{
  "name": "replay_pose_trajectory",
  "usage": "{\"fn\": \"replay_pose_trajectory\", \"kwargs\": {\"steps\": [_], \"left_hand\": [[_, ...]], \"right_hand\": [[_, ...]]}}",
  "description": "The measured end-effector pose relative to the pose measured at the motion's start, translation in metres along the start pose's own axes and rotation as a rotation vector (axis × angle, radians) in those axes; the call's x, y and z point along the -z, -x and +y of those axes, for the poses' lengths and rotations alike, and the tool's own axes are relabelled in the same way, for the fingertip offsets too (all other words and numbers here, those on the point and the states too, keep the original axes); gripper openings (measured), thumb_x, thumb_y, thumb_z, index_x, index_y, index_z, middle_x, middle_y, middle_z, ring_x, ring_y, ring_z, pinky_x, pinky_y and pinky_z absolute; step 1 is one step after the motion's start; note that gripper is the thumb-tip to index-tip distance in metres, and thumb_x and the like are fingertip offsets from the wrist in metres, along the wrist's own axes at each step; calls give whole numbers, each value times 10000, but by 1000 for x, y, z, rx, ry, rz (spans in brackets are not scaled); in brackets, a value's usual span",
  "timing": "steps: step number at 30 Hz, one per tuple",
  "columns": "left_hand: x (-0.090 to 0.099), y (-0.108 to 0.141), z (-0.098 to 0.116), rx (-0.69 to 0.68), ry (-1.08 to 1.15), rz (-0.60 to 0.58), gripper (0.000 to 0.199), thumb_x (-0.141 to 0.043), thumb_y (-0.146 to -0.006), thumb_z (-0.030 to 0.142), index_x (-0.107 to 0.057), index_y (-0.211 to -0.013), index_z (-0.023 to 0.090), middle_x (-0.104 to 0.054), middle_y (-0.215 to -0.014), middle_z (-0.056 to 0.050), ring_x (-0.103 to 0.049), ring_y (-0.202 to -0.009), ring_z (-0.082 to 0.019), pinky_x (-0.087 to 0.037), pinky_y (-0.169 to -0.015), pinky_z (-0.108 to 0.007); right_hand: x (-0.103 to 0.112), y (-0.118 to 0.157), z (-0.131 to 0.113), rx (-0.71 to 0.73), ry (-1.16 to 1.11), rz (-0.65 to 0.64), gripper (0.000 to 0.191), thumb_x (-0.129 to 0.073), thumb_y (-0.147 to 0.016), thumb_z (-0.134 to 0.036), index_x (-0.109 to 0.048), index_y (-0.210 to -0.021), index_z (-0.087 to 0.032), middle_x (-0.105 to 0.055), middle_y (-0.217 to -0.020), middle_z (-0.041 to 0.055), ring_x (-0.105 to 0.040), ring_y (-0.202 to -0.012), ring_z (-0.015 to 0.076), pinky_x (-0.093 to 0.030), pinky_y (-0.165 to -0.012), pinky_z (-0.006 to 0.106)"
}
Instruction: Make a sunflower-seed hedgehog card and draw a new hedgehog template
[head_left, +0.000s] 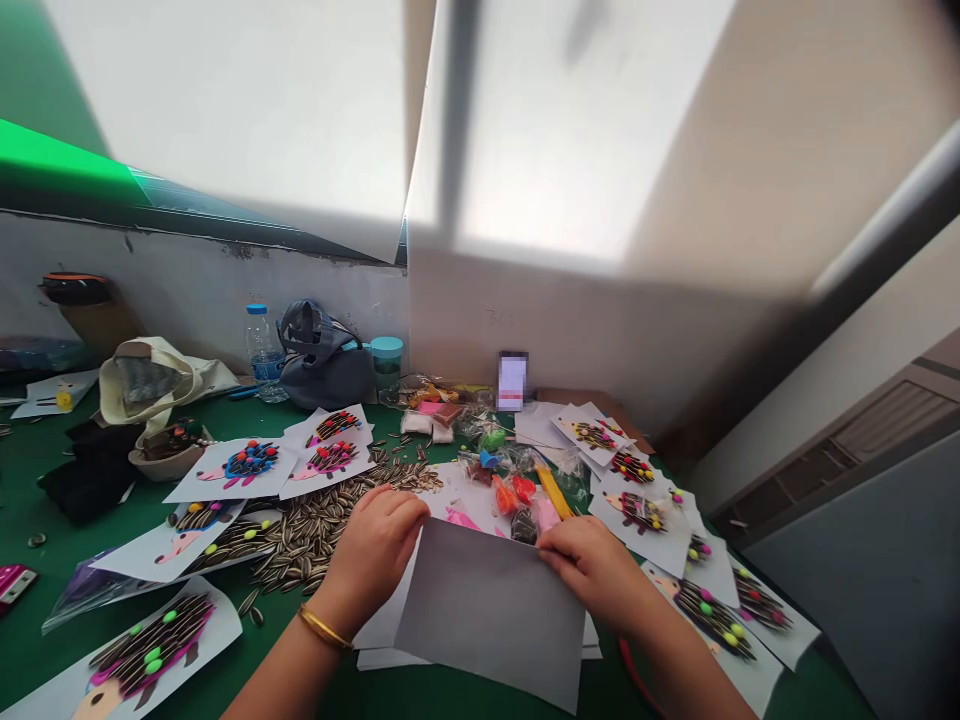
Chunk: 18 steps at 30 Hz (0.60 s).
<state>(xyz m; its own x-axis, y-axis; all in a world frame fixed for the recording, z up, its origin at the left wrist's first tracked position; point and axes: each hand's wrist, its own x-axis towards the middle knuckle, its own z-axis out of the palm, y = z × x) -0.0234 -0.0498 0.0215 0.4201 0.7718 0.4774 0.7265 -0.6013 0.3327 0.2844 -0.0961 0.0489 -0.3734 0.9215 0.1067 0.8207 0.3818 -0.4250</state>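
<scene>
A sheet of paper [491,610], grey in the shade, is raised by its far corners above more white sheets [390,658] on the table. My left hand [384,540] pinches the far left corner, a gold bracelet on its wrist. The far right corner is pinched by my right hand [589,562]. Just beyond the sheet lie bags of coloured clay [514,492], a pink clay piece [463,518] and a yellow tool [553,490]. A heap of striped sunflower seeds [311,530] spreads beside my left hand.
Finished hedgehog pictures with seed spines [251,460] lie at left, and more [637,510] at right. Along the wall stand a phone [512,382], a dark bag [326,365], a water bottle [262,355] and a teal-lidded jar [387,365]. A cloth bag [154,380] sits far left.
</scene>
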Motion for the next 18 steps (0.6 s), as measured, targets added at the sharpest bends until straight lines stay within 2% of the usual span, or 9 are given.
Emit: {"fn": "replay_pose_trajectory", "kwargs": {"steps": [3,5,8,9,10,12,14,18], "left_hand": [[0,1,-7,160,89,121,198,-450,-929,271,-641,-922,217,-683,-945,-64,-617,-917,-233,-447,-911,-412],[-1,1,-9,296,259,170,223,-463,-933,341,-636,-973,206,-677,-1008,-80,-620,-959,-237,-477,-875,-389],[-6,1,-1,383,635,64,347,-583,-870,413,-613,-1152,214,-668,-1141,-91,-628,-1029,-234,-500,-879,-356],[-8,1,3,397,733,5,389,-627,-839,417,-618,-1170,214,-678,-1133,-92,-639,-1012,-237,-512,-854,-347],[-11,1,7,415,788,-44,344,-636,-828,422,-665,-1093,204,-706,-1044,-84,-657,-939,-234,-524,-801,-336],[-14,0,12,440,812,-70,264,-616,-832,427,-721,-887,190,-719,-860,-63,-658,-814,-222,-524,-720,-320],[-13,-1,12,457,768,-20,270,-599,-835,424,-719,-762,193,-703,-770,-45,-643,-757,-212,-513,-687,-310],[-6,-2,-4,503,680,89,233,-616,-811,417,-732,-786,216,-717,-806,-34,-646,-768,-213,-507,-692,-304]], "right_hand": [[0,0,2,-39,-21,23,214,-479,-921,-248,-689,-882,-248,-710,-873,6,-630,-851,175,-396,-830,317],[0,0,3,-70,-47,36,217,-473,-924,-254,-687,-889,-249,-707,-889,9,-627,-861,179,-397,-836,322],[-2,0,-1,-52,-86,45,214,-477,-923,-254,-685,-877,-242,-705,-883,12,-624,-862,179,-400,-842,320],[-4,0,-4,-38,-96,52,216,-477,-923,-254,-686,-870,-238,-705,-873,14,-624,-858,178,-401,-840,319],[-5,1,-6,-29,-106,59,220,-477,-924,-255,-687,-863,-235,-705,-865,15,-624,-854,178,-402,-840,318],[-8,2,-8,-35,-126,70,224,-480,-917,-256,-688,-839,-230,-707,-856,17,-624,-848,178,-406,-839,318],[-9,5,-5,-73,-144,80,211,-493,-891,-251,-690,-820,-227,-709,-870,19,-625,-858,186,-416,-840,322],[-7,14,17,-194,-188,90,182,-512,-824,-234,-692,-798,-221,-709,-886,24,-629,-879,210,-450,-828,331]]}}
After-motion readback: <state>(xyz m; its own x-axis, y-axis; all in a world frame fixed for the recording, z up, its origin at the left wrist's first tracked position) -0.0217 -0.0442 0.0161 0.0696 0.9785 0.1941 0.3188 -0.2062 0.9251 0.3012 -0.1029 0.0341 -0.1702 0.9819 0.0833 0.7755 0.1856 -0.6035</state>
